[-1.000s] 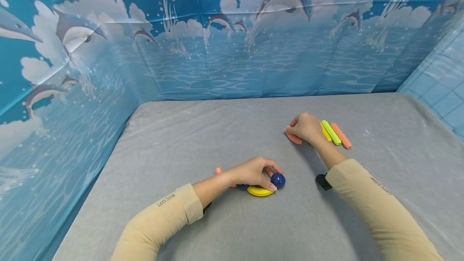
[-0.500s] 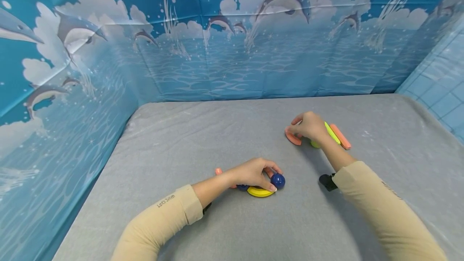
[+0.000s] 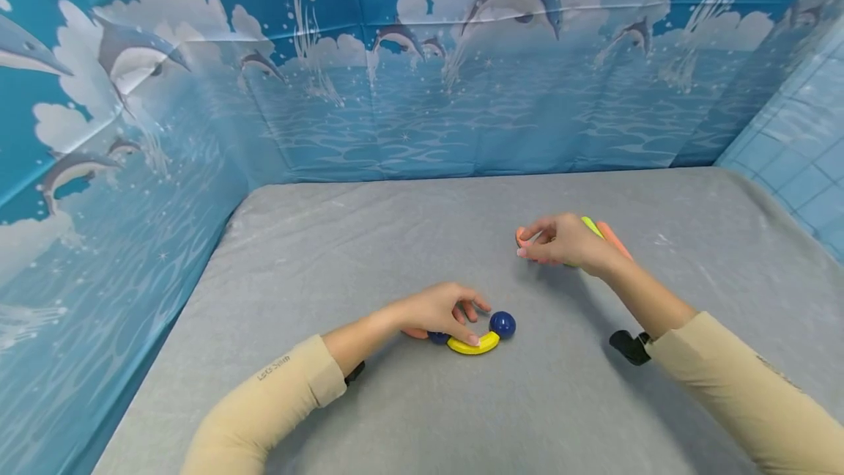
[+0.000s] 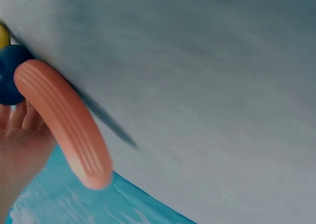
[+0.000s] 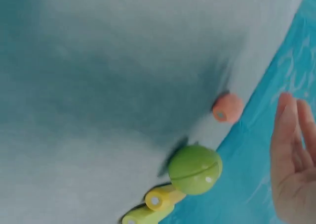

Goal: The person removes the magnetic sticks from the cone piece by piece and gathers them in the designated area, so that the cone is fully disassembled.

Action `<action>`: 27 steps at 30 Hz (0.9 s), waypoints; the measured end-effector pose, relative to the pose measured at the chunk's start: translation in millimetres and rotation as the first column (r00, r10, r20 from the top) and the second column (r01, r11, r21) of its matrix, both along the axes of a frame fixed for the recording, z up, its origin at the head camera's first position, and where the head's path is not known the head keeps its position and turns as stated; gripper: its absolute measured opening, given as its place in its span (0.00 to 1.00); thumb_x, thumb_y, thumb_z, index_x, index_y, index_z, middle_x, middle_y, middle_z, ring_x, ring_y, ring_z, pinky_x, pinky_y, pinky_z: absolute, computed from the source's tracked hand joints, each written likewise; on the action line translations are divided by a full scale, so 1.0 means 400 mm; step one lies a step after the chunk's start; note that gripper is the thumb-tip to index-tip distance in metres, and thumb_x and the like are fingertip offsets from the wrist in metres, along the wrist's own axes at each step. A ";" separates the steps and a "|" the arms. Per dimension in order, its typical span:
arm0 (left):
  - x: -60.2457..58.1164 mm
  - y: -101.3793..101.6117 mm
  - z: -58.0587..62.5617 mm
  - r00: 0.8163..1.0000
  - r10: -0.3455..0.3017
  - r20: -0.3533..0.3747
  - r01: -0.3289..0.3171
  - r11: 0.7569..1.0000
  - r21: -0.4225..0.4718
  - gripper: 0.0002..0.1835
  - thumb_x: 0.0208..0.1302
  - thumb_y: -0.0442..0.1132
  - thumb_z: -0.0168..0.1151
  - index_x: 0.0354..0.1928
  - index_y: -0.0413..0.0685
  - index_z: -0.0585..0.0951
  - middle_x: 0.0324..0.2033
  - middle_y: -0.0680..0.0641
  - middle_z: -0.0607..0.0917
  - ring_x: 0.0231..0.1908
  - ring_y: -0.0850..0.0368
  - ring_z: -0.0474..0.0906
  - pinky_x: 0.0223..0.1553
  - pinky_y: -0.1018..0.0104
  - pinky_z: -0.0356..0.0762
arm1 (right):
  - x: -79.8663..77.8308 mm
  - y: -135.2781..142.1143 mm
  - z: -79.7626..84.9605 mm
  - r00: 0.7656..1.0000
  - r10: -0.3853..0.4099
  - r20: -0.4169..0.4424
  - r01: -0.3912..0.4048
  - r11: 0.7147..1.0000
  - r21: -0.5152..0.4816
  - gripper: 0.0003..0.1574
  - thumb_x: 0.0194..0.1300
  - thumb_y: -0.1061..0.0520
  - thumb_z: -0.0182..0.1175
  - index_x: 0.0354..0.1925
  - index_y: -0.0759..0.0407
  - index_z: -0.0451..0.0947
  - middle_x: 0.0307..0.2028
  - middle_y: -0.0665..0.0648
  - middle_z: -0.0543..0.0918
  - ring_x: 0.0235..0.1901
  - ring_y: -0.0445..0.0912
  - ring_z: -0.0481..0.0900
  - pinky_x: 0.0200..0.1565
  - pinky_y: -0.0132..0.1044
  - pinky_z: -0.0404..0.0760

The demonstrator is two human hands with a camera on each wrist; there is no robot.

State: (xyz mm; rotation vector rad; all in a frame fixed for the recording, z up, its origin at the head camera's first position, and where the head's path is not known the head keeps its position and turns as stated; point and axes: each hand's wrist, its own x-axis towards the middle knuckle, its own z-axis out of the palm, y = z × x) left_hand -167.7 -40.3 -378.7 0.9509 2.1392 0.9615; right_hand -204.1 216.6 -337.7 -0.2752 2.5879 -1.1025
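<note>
Yellow curved rod [image 3: 486,344], near centre: blue ball [image 3: 502,325] at right, second blue ball [image 4: 11,74] and coral grooved rod [image 4: 66,122] at left; four seemingly joined. Not yet joined, far right: coral piece [image 5: 230,107], green ball [image 5: 195,169], yellow piece [image 5: 165,196], lime rod [image 5: 149,214], coral bar [image 3: 615,240]. Left hand [image 3: 438,310]: fingers relaxed, thumb touching the yellow curved rod. Right hand [image 3: 571,242]: thumb and fingers parted just beside the coral piece, gripping nothing.

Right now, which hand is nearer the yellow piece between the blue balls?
Left. The left hand has its thumb at the yellow piece; the right hand is farther out, to its right.
</note>
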 end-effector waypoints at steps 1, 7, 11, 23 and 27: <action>0.000 -0.007 0.000 1.000 -0.008 -0.009 0.008 1.000 -0.005 0.24 0.52 0.37 0.71 0.53 0.42 0.78 0.38 0.49 0.80 0.36 0.63 0.76 0.41 0.74 0.72 | 0.009 -0.001 -0.005 0.999 0.035 0.022 -0.034 0.999 -0.031 0.30 0.57 0.49 0.67 0.52 0.68 0.75 0.31 0.57 0.79 0.28 0.51 0.76 0.32 0.42 0.77; 0.005 -0.041 -0.003 0.993 -0.090 -0.081 0.088 0.996 -0.030 0.21 0.52 0.38 0.71 0.49 0.44 0.81 0.36 0.52 0.81 0.37 0.64 0.74 0.44 0.75 0.70 | 0.063 -0.019 -0.048 0.960 0.223 0.171 -0.193 0.966 -0.174 0.29 0.57 0.54 0.67 0.52 0.70 0.73 0.31 0.56 0.80 0.31 0.49 0.77 0.35 0.41 0.79; 0.008 -0.054 -0.011 0.986 -0.131 -0.099 0.130 0.991 -0.009 0.20 0.54 0.38 0.70 0.50 0.44 0.80 0.37 0.52 0.81 0.38 0.65 0.73 0.43 0.75 0.70 | 0.089 -0.039 -0.073 0.929 0.283 0.240 -0.235 0.949 -0.210 0.28 0.57 0.53 0.67 0.51 0.67 0.74 0.33 0.56 0.79 0.31 0.48 0.76 0.35 0.40 0.79; 0.013 -0.059 -0.020 0.970 -0.218 -0.106 0.226 0.972 0.064 0.15 0.59 0.33 0.64 0.50 0.41 0.82 0.37 0.51 0.84 0.35 0.70 0.74 0.40 0.75 0.72 | 0.124 -0.112 -0.085 0.918 0.358 0.171 -0.338 0.932 -0.134 0.17 0.53 0.56 0.69 0.39 0.63 0.79 0.26 0.53 0.75 0.22 0.44 0.71 0.25 0.37 0.76; 0.011 -0.059 -0.018 0.975 -0.212 -0.067 0.216 0.974 0.063 0.16 0.59 0.33 0.64 0.51 0.42 0.81 0.36 0.52 0.84 0.34 0.70 0.74 0.39 0.75 0.72 | 0.126 -0.119 -0.083 0.920 0.359 0.155 -0.343 0.931 -0.122 0.14 0.51 0.58 0.70 0.36 0.63 0.79 0.25 0.52 0.75 0.22 0.44 0.71 0.24 0.36 0.75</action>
